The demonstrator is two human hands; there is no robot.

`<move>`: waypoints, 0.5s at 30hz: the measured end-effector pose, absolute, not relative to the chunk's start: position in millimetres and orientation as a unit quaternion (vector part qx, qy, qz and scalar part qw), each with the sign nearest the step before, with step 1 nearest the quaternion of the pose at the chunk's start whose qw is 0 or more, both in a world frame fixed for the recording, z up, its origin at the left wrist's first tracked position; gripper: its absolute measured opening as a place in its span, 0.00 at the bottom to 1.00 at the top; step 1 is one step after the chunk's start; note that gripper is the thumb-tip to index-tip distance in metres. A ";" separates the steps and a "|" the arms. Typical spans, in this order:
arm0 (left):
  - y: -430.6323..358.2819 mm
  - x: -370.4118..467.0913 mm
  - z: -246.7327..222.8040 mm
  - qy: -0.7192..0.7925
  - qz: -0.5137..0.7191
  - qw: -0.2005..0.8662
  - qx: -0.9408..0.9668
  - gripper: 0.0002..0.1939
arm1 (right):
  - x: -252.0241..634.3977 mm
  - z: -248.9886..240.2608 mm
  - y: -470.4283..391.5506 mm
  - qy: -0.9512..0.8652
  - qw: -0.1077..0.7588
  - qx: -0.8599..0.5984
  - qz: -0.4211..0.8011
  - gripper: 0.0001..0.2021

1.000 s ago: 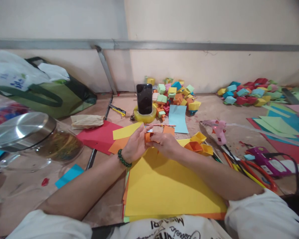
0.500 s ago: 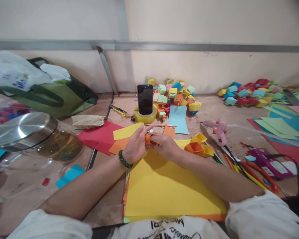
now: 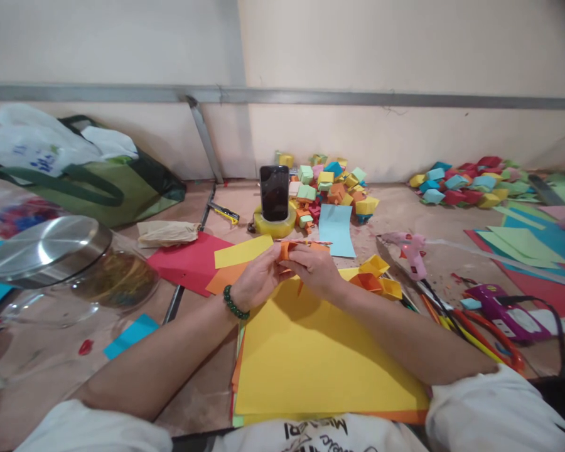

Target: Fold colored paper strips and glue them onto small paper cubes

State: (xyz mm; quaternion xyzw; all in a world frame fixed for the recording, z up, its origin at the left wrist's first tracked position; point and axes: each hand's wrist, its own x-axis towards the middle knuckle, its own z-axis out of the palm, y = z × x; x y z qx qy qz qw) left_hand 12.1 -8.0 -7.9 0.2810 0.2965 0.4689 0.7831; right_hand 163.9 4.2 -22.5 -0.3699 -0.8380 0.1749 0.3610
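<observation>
My left hand (image 3: 258, 274) and my right hand (image 3: 314, 267) meet over the top edge of a stack of yellow sheets (image 3: 324, 358). Both are closed on a small folded orange paper (image 3: 286, 250), partly hidden by the fingers. A green bead bracelet (image 3: 235, 302) circles the left wrist. Just beyond the hands lie a yellow strip (image 3: 242, 250) and a thin red pencil-like stick. Open yellow and orange paper boxes (image 3: 375, 266) sit right of my right hand.
A phone (image 3: 274, 193) stands in a yellow tape roll. Folded paper cubes (image 3: 327, 182) are piled behind. A pink glue gun (image 3: 410, 248) and orange-handled scissors (image 3: 499, 329) lie right; a glass jar (image 3: 117, 270) and green bag (image 3: 94, 188) are left.
The orange paper has turned and risen slightly between my fingers. My left fingers have curled in more, and my right hand has shifted over the paper. The view has tilted slightly.
</observation>
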 end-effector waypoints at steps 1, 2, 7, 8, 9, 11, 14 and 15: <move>-8.5 12.5 -8.0 0.301 0.476 0.774 0.288 0.07 | 163.3 -21.1 4.1 -0.836 0.358 -0.374 0.183 0.12; -9.1 12.8 -8.0 0.304 0.484 0.766 0.294 0.07 | 162.7 -19.9 3.6 -0.832 0.358 -0.378 0.192 0.11; -11.6 13.0 -10.0 0.307 0.487 0.757 0.307 0.11 | 160.5 -21.6 -0.1 -0.825 0.376 -0.373 0.195 0.11; -11.5 13.0 -11.2 0.308 0.485 0.761 0.301 0.12 | 160.3 -23.0 -0.7 -0.832 0.371 -0.368 0.186 0.11; -11.0 12.9 -12.6 0.310 0.484 0.763 0.294 0.12 | 160.2 -24.3 -1.3 -0.839 0.362 -0.367 0.176 0.12; -9.0 12.5 -15.1 0.318 0.485 0.763 0.285 0.13 | 160.4 -24.5 -2.1 -0.850 0.344 -0.365 0.158 0.12; -5.4 11.2 -16.3 0.327 0.490 0.756 0.287 0.12 | 163.3 -15.6 -2.4 -0.847 0.363 -0.354 0.157 0.13; -4.9 10.7 -15.6 0.330 0.490 0.753 0.290 0.12 | 165.0 -10.4 -2.1 -0.836 0.384 -0.357 0.161 0.12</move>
